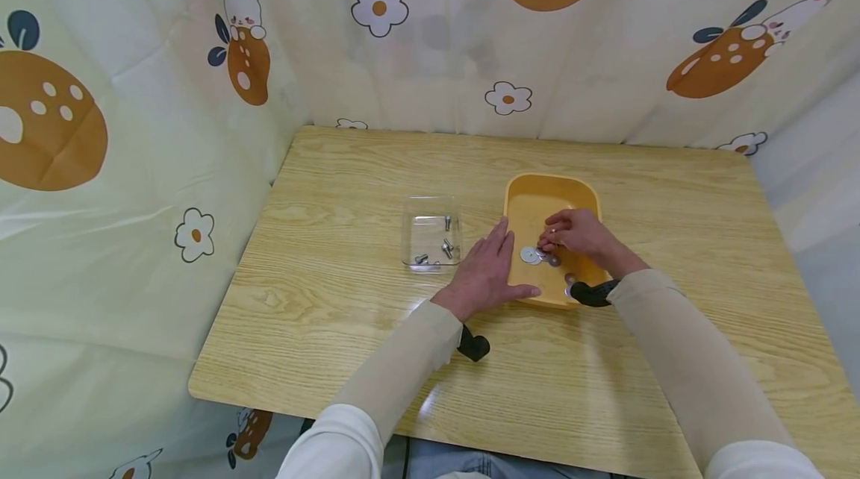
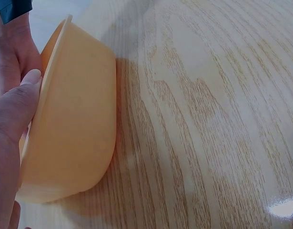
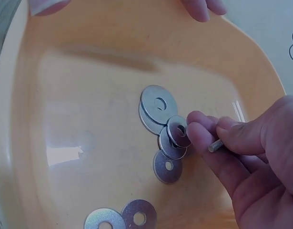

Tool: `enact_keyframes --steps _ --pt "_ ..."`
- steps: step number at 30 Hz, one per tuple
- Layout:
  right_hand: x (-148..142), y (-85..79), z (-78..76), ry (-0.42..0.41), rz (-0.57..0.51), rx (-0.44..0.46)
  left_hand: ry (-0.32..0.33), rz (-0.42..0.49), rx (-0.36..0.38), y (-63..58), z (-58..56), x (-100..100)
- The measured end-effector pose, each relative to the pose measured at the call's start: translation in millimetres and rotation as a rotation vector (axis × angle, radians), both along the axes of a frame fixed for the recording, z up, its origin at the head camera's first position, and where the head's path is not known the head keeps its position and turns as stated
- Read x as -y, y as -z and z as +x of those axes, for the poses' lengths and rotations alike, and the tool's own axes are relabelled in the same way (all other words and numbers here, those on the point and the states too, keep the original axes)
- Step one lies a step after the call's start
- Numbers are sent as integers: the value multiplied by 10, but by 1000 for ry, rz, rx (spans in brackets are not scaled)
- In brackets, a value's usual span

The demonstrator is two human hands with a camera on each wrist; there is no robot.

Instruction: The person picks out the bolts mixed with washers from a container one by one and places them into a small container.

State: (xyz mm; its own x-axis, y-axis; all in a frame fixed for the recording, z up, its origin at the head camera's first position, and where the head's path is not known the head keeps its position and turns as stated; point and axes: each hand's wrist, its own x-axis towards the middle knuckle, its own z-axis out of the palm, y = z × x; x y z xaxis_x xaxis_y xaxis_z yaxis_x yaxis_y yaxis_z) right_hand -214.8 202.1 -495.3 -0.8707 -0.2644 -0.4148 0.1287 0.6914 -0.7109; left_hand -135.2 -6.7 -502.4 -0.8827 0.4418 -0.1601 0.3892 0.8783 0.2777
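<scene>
A yellow plastic tray (image 1: pixel 551 188) holds several flat metal washers (image 3: pixel 159 104), some overlapping one another. My left hand (image 1: pixel 482 270) lies along the tray's left side with its fingers extended. Its thumb (image 2: pixel 22 102) rests on the near rim. Over the tray, my right hand (image 1: pixel 579 233) pinches a small bolt (image 3: pixel 215 145) between thumb and fingers. Only the threaded end shows; the rest is hidden in the grip. The fingertips are right beside the upper washers of the overlapping group. Two more washers (image 3: pixel 139 215) lie closer to the tray's near side.
Left of the tray stands a clear plastic box (image 1: pixel 430 207) with several bolts (image 1: pixel 447 248) in it. Both stand on a wood-grain table (image 1: pixel 322 300). A patterned curtain (image 1: pixel 430 54) hangs behind the table and along its left side.
</scene>
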Motion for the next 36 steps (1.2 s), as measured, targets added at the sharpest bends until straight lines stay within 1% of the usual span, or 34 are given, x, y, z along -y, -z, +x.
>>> enact_keyframes --steps 6,9,12,19,26,30,36 --pt "3 16 10 9 35 -28 2 5 -6 8 -1 5" --pt "7 5 11 29 45 -16 2 5 -7 5 0 1" --pt "14 -15 15 46 29 11 2 5 -5 2 1 -2" --pt "22 -39 33 56 -50 60 -11 10 4 -1 5 -4" --pt "17 -48 38 67 -103 100 -59 15 13 27 25 1" --pt "18 -44 36 67 -112 95 -55 4 7 27 32 5" --pt "9 -52 25 70 -155 136 -52 -31 -7 27 33 4"
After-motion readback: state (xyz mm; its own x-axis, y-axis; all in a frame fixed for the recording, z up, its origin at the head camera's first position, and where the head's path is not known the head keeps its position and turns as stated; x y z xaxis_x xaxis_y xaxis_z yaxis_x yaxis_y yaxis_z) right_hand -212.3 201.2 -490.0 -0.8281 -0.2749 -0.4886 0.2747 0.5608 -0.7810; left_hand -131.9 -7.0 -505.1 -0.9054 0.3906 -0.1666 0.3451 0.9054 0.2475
